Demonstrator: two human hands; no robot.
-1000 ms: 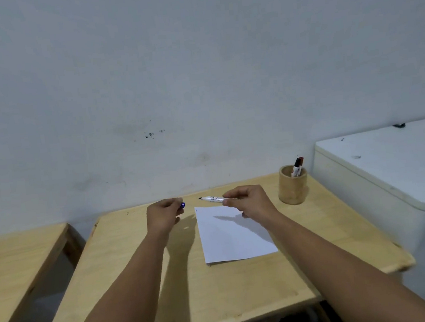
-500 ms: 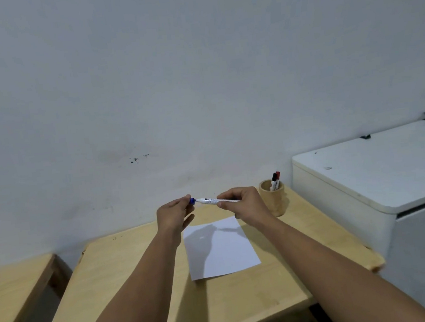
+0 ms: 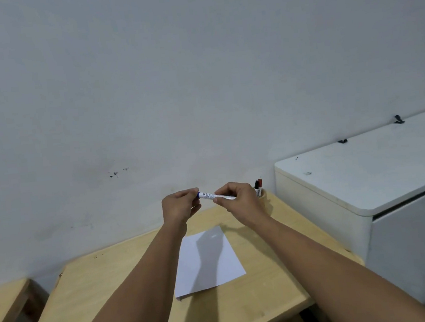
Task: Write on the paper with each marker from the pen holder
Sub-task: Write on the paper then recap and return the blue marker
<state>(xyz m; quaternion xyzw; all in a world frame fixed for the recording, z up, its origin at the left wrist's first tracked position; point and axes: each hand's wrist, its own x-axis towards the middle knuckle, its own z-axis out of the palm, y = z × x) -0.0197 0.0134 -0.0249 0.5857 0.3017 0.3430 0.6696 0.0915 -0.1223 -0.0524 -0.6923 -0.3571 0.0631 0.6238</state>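
Head view, ordered left to right, with the paper [image 3: 208,261] as landmark. Far left of the paper, at the frame's lower corner, stands part of a second wooden bench [image 3: 3,300], set apart from the table [image 3: 108,282] by a dark gap. The table, of pale wood, bears the paper, a white sheet lying flat near the table's middle and partly covered by the shadow of the arms. Above the far-left corner of the paper, raised off the table and in front of the wall [image 3: 196,70], the left hand [image 3: 181,207] is closed around the blue cap end of a marker [image 3: 213,196]; only a thin blue band of the cap shows at the fingertips. The marker lies roughly level above the paper's far edge, its white printed barrel bridging the two hands. The right hand [image 3: 239,198] pinches the barrel's other end between thumb and fingers. Beyond the paper's far-right corner, partly hidden by the right hand, the pen holder [image 3: 263,197] stands on the table, with the tops of two more markers, one black and one red, rising from it. Right of the paper, beside the table, stands a white cabinet [image 3: 381,182] with drawer fronts.
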